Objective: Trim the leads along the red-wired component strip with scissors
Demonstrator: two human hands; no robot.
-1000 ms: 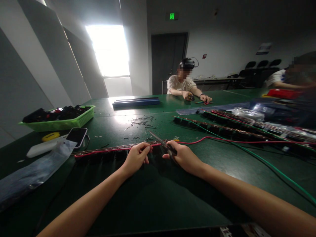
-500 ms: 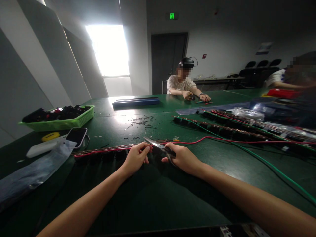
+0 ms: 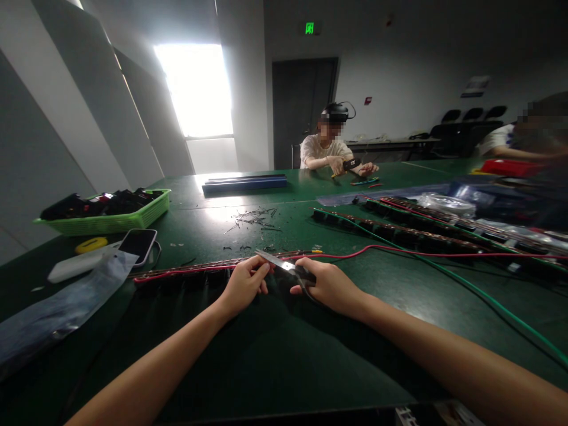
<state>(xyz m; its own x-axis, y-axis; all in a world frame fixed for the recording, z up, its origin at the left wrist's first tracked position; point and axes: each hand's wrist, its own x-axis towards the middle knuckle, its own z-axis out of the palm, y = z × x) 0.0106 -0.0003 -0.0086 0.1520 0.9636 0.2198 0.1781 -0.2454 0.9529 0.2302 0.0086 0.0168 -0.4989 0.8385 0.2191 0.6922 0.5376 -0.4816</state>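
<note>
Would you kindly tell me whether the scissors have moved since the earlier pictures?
Yes, the scissors have swung, their tips going left and nearer the wearer, away from the loose thin strips.

Window [image 3: 195,89]: blazing white, glare spilling onto the green table [image 3: 288,355]
Wall [image 3: 408,71]: pale, dim to my right
Door [image 3: 295,112]: dark grey, under a glowing exit sign [image 3: 309,28]
Chairs [image 3: 473,115]: three dark backs

The scissors [image 3: 287,266] in your right fingers [image 3: 296,289] have smooth, shiny metal blades; the red wire [image 3: 352,255] stretching right of them looks coated in smooth plastic. Beneath your left fingers [image 3: 262,271], the tabletop [image 3: 266,355] has a smooth, low sheen, and well left of them lies a bag [image 3: 66,310] of crinkled, glossy plastic.
</note>
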